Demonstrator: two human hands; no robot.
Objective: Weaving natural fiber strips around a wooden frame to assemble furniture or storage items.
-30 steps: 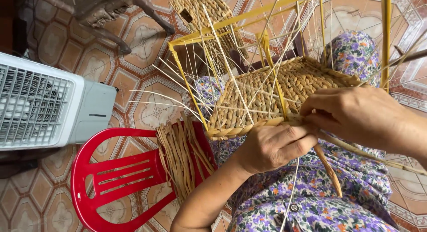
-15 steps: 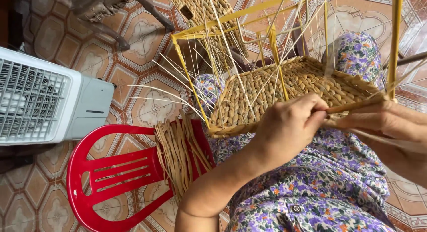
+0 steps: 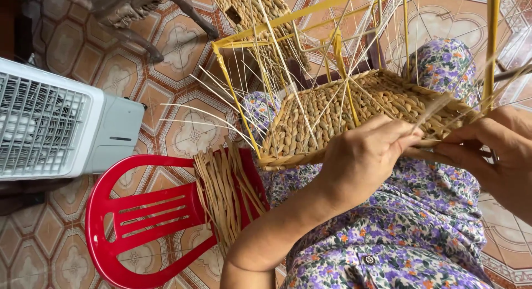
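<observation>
Now both hands (image 3: pixel 426 156) pinch straw strand (image 3: pixel 438 109) — basket (image 3: pixel 354 111).

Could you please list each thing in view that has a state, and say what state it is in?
Half-woven straw basket on yellow wire frame: base woven, uprights bare, resting on the lap.
Flat dried fibre strand: pinched between both hands.
Left hand: grip closed on the strand.
Right hand: grip closed on the strand.
Bundle of dried fibre strands: lying loose across the red plastic chair.

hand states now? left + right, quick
Left hand: closed, pinching a straw strand at the woven basket edge.
Right hand: closed on the same strand.
</observation>
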